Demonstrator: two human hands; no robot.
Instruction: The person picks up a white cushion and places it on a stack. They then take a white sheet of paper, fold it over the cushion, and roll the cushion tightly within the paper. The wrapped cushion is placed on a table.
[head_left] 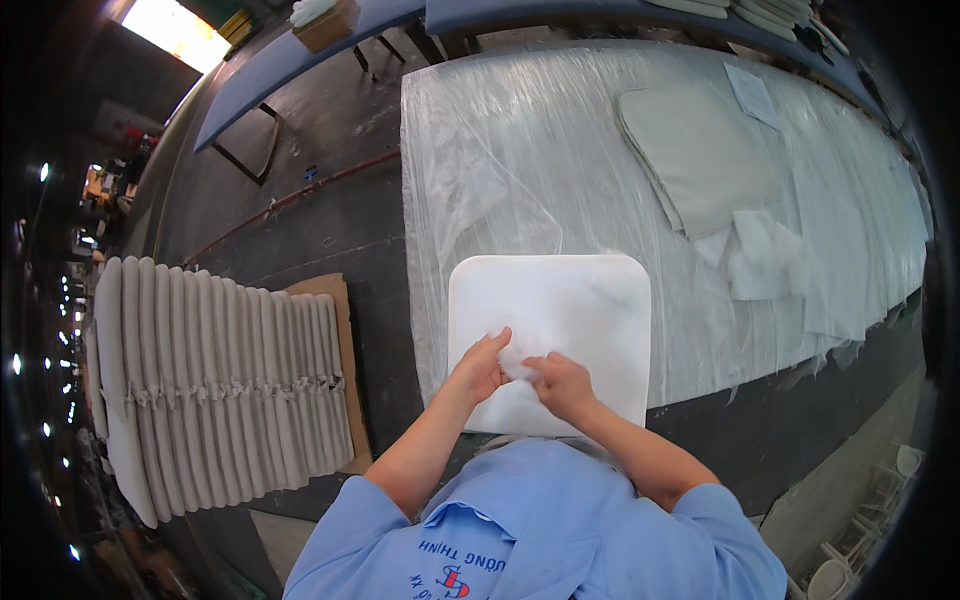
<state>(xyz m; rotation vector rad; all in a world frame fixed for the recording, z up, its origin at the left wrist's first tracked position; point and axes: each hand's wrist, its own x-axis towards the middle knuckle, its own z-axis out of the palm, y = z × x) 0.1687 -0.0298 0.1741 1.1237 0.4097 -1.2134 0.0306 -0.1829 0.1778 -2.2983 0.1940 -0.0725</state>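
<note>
In front of my body lies a white, square pad with rounded corners (600, 310), partly over the edge of the plastic-covered surface. Above its middle, a small tuft of white fluffy wadding (514, 362) sits between my two hands. My left hand (484, 367) holds it from the left side, thumb up and fingers curled. From the right, my right hand (563, 386) is closed, pinching the wadding with thumb and forefinger. The pad's near edge is partly hidden by my forearms and the blue shirt.
Clear plastic film (490, 130) covers the work surface. On it lie grey-beige cushion covers (700, 150), white wadding pieces (765, 260) and a paper sheet (752, 92). At left, a row of grey cushions (225, 380) stands against cardboard (350, 400). Blue tables (275, 80) line the far side.
</note>
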